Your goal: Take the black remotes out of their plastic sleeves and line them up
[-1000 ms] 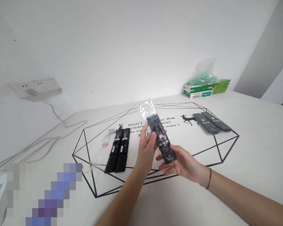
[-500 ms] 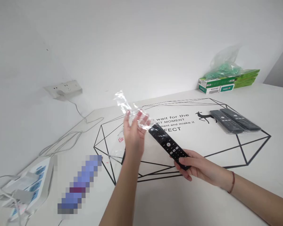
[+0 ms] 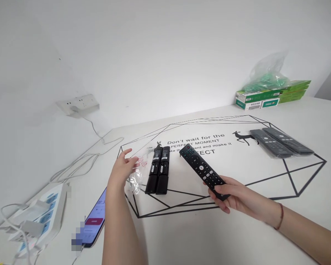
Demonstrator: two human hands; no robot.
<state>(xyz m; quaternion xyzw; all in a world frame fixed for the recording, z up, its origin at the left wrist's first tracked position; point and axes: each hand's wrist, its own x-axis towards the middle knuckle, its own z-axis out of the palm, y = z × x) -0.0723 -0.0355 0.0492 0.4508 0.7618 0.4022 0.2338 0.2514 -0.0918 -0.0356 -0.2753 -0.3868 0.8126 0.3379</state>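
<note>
My right hand (image 3: 231,193) is closed around the lower end of a black remote control (image 3: 201,167), held tilted with its buttons facing up. Over the left part of the table, my left hand (image 3: 124,165) has its fingers apart. Beside those fingers lies clear plastic wrapping (image 3: 136,182) with red printed marks, partly hidden by the hand. Between my hands, a pair of black remotes, the left one (image 3: 152,180) and the right one (image 3: 162,180), rest side by side, backs up. Farther right are two wrapped remotes (image 3: 270,143) in clear plastic.
A phone (image 3: 95,217) lies left of my left forearm. Beyond it stands a white power strip (image 3: 55,213) with plugs and cords. Green-and-white boxes (image 3: 259,101) with a plastic bag (image 3: 267,79) on top sit at the back right. A socket (image 3: 82,103) is on the wall.
The clear wrapping has come off the remote in my right hand. My left hand has moved left and down and its fingers have spread. The two face-down remotes are now uncovered.
</note>
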